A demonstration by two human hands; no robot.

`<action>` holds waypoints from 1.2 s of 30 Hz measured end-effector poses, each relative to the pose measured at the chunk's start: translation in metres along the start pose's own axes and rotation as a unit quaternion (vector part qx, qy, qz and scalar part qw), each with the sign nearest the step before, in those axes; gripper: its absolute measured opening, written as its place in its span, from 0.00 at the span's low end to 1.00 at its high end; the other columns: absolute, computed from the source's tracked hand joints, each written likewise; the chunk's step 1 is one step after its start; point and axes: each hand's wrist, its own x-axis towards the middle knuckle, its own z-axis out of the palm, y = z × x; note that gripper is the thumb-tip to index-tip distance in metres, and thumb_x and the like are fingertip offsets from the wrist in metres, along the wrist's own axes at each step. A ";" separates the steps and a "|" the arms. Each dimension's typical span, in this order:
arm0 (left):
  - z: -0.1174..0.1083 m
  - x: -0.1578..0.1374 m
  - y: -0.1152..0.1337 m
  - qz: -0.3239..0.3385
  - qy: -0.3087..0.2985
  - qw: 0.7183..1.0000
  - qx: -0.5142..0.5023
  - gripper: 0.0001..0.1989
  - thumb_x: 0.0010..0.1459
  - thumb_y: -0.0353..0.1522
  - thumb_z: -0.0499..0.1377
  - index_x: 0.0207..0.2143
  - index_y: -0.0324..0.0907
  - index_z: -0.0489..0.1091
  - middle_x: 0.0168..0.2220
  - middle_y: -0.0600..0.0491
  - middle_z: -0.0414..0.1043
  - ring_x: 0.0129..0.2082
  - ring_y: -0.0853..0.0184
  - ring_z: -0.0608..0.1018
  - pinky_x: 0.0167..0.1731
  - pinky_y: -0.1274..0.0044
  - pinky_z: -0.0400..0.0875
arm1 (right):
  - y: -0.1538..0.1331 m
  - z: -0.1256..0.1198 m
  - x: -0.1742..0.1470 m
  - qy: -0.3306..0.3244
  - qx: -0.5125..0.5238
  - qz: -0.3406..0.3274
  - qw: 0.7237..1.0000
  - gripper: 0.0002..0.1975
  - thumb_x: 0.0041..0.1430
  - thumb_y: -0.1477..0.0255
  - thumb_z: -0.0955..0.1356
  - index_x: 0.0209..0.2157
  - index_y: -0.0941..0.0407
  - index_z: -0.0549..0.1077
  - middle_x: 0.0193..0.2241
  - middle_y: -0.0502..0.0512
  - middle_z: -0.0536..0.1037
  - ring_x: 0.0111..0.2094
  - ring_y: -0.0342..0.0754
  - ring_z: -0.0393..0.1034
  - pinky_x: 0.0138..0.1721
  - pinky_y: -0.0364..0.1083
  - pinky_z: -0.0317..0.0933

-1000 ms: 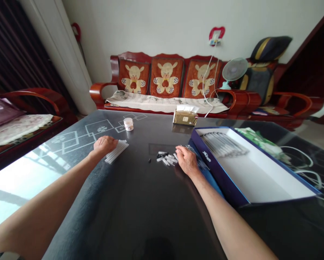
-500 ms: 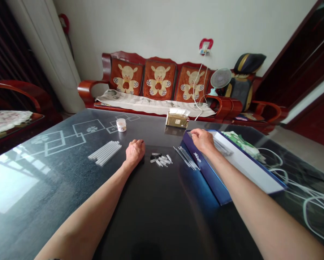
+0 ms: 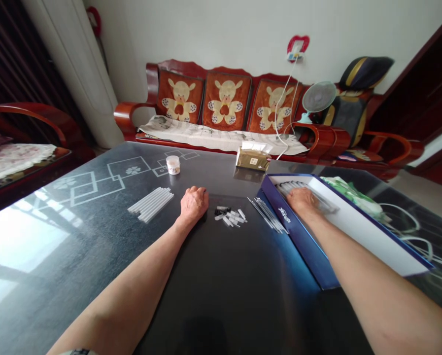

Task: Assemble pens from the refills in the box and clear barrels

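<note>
My left hand (image 3: 194, 203) rests on the dark table, fingers curled under; whatever they hold, if anything, is hidden. My right hand (image 3: 302, 201) is down inside a blue box (image 3: 301, 242) with a white interior, at its far end, against a bunch of translucent tube-like pieces (image 3: 327, 204). Its fingers are hidden. Between my hands lies a small pile of short white and black pieces (image 3: 232, 217). Thin grey rods (image 3: 268, 215) lie along the box's left side. Left of my left hand, several white tubes (image 3: 151, 204) lie in a row.
A small white tub (image 3: 173, 165) and a gold tissue box (image 3: 253, 157) stand toward the back of the table (image 3: 206, 276). Right of the blue box are a green-and-white packet (image 3: 354, 197) and white cables (image 3: 422, 241). A wooden sofa (image 3: 132, 116) stands beyond.
My right hand has gone from above the box's left edge down into it. My left hand stays on the table. The view has turned slightly left.
</note>
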 end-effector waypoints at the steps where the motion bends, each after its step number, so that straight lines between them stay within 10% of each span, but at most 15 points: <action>1: 0.001 0.000 0.000 0.000 0.005 1.000 -0.002 0.16 0.62 0.37 0.49 0.43 0.44 0.74 0.40 0.47 0.73 0.43 0.59 0.74 0.41 0.74 0.68 | -0.001 -0.004 0.001 0.003 -0.003 0.007 1.000 0.07 0.45 0.75 0.69 0.17 0.58 0.70 0.30 0.65 0.76 0.36 0.60 0.72 0.35 0.57 0.64; 8: -0.001 -0.002 0.003 0.016 0.056 0.997 -0.055 0.14 0.62 0.34 0.51 0.44 0.44 0.74 0.37 0.48 0.74 0.40 0.61 0.75 0.38 0.74 0.69 | -0.037 -0.069 -0.007 0.104 0.174 -0.015 0.979 0.09 0.51 0.71 0.67 0.33 0.61 0.75 0.29 0.64 0.78 0.36 0.56 0.74 0.37 0.51 0.66; 12: -0.017 -0.006 0.019 0.116 0.079 0.971 -0.196 0.14 0.62 0.35 0.51 0.43 0.41 0.74 0.33 0.50 0.75 0.34 0.67 0.76 0.37 0.77 0.69 | -0.084 -0.072 -0.059 -0.006 0.535 -0.023 0.844 0.26 0.47 0.67 0.70 0.50 0.58 0.68 0.30 0.53 0.78 0.26 0.46 0.73 0.25 0.44 0.66; 17: -0.033 -0.017 0.045 0.253 -0.026 0.911 -0.325 0.21 0.60 0.43 0.56 0.49 0.38 0.70 0.30 0.53 0.75 0.26 0.71 0.75 0.30 0.81 0.69 | -0.120 -0.031 -0.125 -0.091 0.676 0.003 0.731 0.47 0.41 0.66 0.74 0.61 0.53 0.51 0.26 0.44 0.75 0.25 0.44 0.72 0.26 0.43 0.69; 21: -0.028 -0.018 0.048 0.332 -0.040 0.905 -0.263 0.16 0.63 0.36 0.52 0.50 0.40 0.68 0.36 0.51 0.76 0.32 0.69 0.77 0.34 0.79 0.70 | -0.122 -0.011 -0.140 -0.088 0.694 -0.005 0.714 0.47 0.44 0.63 0.74 0.62 0.51 0.49 0.26 0.45 0.75 0.26 0.46 0.74 0.28 0.45 0.70; 26: -0.020 -0.010 0.030 0.324 -0.013 0.937 -0.133 0.17 0.64 0.32 0.47 0.52 0.42 0.67 0.36 0.50 0.74 0.33 0.68 0.77 0.33 0.79 0.70 | -0.114 -0.012 -0.134 -0.062 0.704 0.025 0.707 0.24 0.52 0.54 0.68 0.43 0.58 0.71 0.27 0.53 0.77 0.28 0.47 0.76 0.25 0.42 0.68; 36: -0.015 -0.018 0.042 0.324 0.062 0.944 0.017 0.14 0.66 0.34 0.48 0.48 0.44 0.68 0.33 0.51 0.71 0.33 0.65 0.73 0.38 0.73 0.66 | -0.117 -0.002 -0.134 -0.145 0.730 0.092 0.662 0.18 0.41 0.60 0.75 0.30 0.57 0.73 0.25 0.52 0.78 0.25 0.44 0.74 0.24 0.40 0.65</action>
